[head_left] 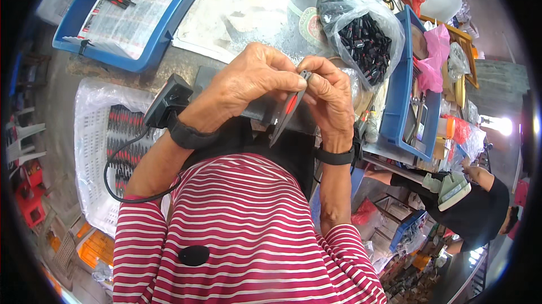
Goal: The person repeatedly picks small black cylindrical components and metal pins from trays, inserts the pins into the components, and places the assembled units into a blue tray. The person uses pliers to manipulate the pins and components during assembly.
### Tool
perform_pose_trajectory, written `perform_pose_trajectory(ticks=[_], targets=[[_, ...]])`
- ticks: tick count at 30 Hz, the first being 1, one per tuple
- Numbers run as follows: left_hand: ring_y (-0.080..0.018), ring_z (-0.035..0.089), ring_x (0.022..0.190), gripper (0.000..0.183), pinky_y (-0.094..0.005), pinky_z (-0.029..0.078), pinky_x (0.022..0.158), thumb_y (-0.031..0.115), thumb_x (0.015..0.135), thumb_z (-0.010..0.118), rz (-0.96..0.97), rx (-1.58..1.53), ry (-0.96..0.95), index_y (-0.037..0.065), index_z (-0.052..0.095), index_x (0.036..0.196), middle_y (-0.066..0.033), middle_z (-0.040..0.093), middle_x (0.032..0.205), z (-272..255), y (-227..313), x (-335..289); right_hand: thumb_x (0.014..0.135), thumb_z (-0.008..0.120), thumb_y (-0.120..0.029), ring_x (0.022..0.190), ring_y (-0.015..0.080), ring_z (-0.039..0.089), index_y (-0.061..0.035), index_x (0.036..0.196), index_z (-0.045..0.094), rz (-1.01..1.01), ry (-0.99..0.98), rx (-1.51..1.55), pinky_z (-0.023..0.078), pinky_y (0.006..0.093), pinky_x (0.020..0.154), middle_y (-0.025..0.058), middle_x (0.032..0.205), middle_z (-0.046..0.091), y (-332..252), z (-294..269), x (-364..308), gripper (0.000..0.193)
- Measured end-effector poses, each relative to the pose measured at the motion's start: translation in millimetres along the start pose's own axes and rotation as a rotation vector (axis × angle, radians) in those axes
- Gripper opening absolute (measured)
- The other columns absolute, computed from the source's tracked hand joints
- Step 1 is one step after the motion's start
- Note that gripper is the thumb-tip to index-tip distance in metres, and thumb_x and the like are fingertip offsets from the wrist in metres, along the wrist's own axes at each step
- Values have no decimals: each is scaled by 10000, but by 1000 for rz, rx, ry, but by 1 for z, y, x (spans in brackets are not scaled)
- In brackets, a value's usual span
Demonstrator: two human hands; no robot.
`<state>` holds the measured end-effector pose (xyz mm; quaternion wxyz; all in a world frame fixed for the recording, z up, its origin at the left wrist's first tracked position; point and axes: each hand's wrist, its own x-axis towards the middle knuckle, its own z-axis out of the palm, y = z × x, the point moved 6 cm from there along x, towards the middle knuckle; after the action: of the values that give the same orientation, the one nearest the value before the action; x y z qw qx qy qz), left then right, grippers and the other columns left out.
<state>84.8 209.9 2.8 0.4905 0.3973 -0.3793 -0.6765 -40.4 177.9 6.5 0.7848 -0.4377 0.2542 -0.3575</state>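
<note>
A slim black-and-red pointed tool [286,113] hangs in front of my chest, its tapered tip downward and toward me. My left hand [252,80] pinches its upper end between thumb and fingertips. From the other side, my right hand [331,96] grips the same end, its thumb close to a small dark grey piece at the top. Whether that piece is separate from the tool I cannot tell. Just beyond my right hand, a clear plastic bag [330,7] stands open, full of small black parts [366,44].
A blue tray [148,55] at far left holds black-and-red tools on paper. Lower left, a plastic-lined white basket [90,151] contains rows of similar tools. Another blue tray [395,106] stands at right. A cable [106,174] loops beside my left forearm. Another person [468,208] bends over at right.
</note>
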Motion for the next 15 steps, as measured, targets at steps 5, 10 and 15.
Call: perform_pose_trajectory(ticks=[5, 10, 15], targets=[[-71, 527, 561, 217, -190, 406, 503, 171, 784, 708, 19, 61, 17, -30, 643, 832, -51, 607, 658, 7, 0, -2, 840, 663, -123, 579, 23, 398, 52, 983, 586, 29, 20, -10, 319, 166, 492, -12, 737, 541, -1, -6, -2, 239], [-62, 569, 708, 228, -182, 460, 648, 153, 793, 704, -52, 194, -99, -13, 625, 928, -31, 628, 777, 13, 0, -9, 836, 671, -133, 609, 32, 435, 54, 1006, 561, -1, -27, 32, 333, 159, 492, 31, 830, 556, -7, -15, -1, 275], [-69, 532, 626, 214, -210, 416, 542, 32, 752, 654, -77, 96, -120, -37, 626, 953, -42, 615, 711, 20, 0, -13, 834, 674, -137, 622, 35, 450, 54, 1020, 550, -25, -8, 44, 344, 156, 491, 56, 897, 570, -13, -23, -2, 294]])
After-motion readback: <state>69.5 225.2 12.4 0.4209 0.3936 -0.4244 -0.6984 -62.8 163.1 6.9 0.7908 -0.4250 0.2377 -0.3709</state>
